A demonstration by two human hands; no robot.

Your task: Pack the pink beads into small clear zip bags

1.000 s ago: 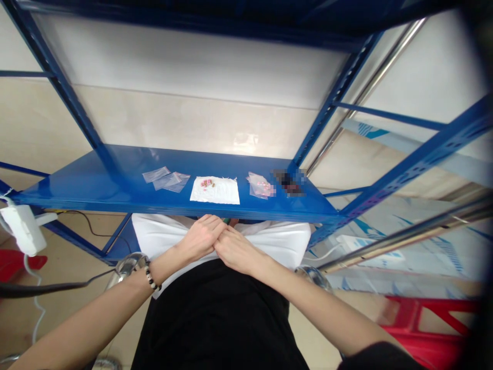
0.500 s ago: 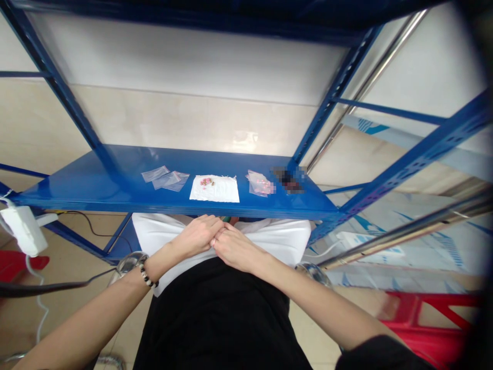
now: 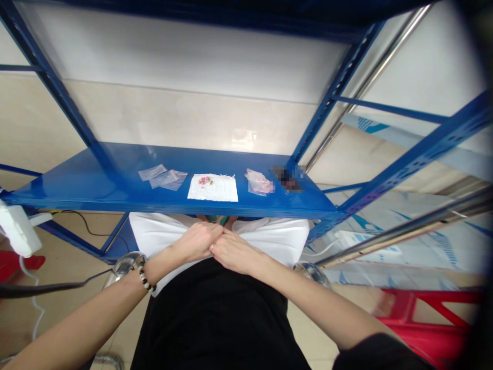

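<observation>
My left hand point(image 3: 198, 240) and my right hand point(image 3: 234, 252) meet over my lap, just below the shelf's front edge. Their fingers are curled in and pressed together, with no object showing in either. A ring is on the right hand and a beaded bracelet point(image 3: 145, 277) on the left wrist. Above them on the blue shelf point(image 3: 127, 192) lies a white cloth or paper sheet point(image 3: 219, 191). Small pink and greenish-brown pieces point(image 3: 205, 181), resembling dried rosebuds, are gathered on its upper left part. Several clear zip bags point(image 3: 168, 179) lie left of it.
Right of the sheet is a clear bag point(image 3: 257, 183) with pink pieces inside. A pixelated dark item point(image 3: 287, 179) lies near the right post. A white power strip point(image 3: 19, 231) hangs at the left; a red stool point(image 3: 427, 318) stands lower right. Another shelf level overhangs the top.
My joined hands have dropped slightly away from the shelf edge and remain together. The view has shifted a little; the things on the shelf look unmoved.
</observation>
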